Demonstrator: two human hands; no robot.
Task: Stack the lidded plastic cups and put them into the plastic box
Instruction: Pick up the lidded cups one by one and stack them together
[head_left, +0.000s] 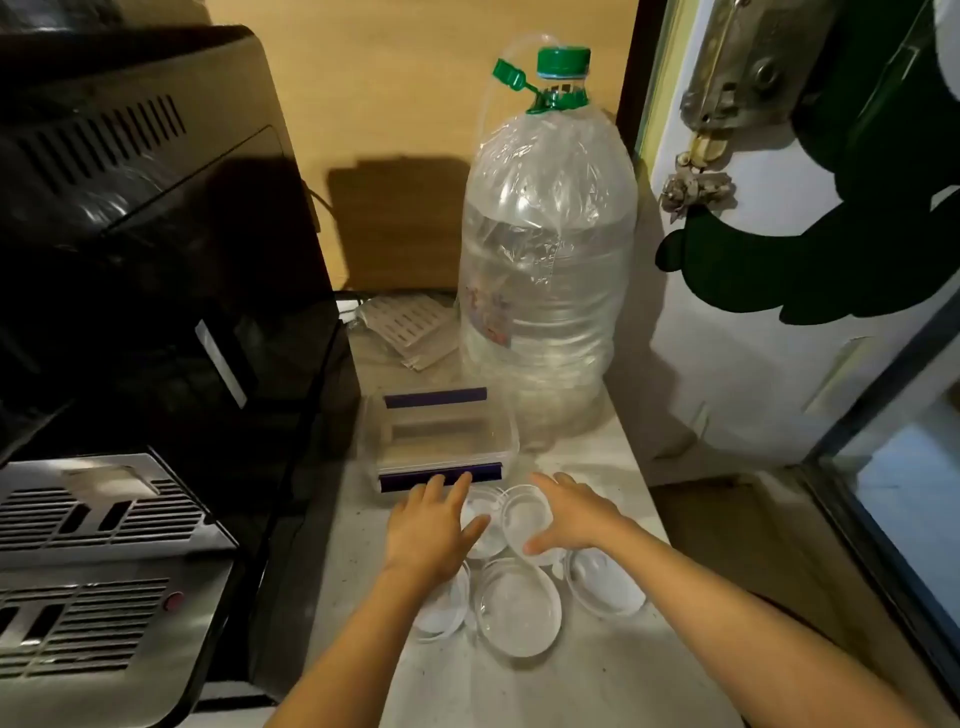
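Observation:
Several clear lidded plastic cups stand close together on the pale counter. Two are in the back row, one (483, 530) under my left hand's fingers and one (527, 517) beside my right hand. Three more sit nearer me: left (441, 608), middle (519, 613) and right (605, 584). A clear plastic box (441, 441) with purple clips stands open just behind the cups. My left hand (431, 525) hovers with spread fingers over the back-left cup. My right hand (571, 514) curves around the back-right cup, thumb at its near rim. Neither hand has lifted anything.
A large clear water bottle (550, 260) with a green cap stands right behind the box. A black appliance (156, 260) fills the left side, with a metal grille (104, 519) below. The counter's right edge (654, 499) drops off beside a white door (779, 312).

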